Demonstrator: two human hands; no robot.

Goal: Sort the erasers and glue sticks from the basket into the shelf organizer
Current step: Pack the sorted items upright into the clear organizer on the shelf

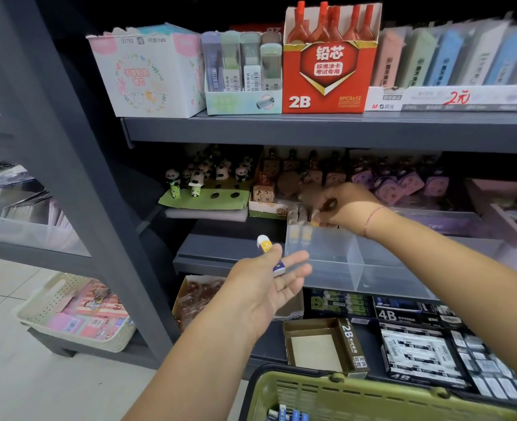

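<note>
Left hand, palm up with fingers extended, pins an eraser under its thumb; right hand, arm outstretched, points curled fingers downward, their grasp blurred.

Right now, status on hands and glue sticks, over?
Left hand holds a glue stick under its thumb. Right hand at the clear organizer, grip blurred. Nothing blocking its front compartments.

1. Clear, divided shelf organizer on the middle shelf.
2. Yellow-tipped sticks upright at its left rear; right hand pinches one.
3. White-ended yellow-purple piece, tilted, pinched by left hand.
4. Olive basket, foreground.
</note>
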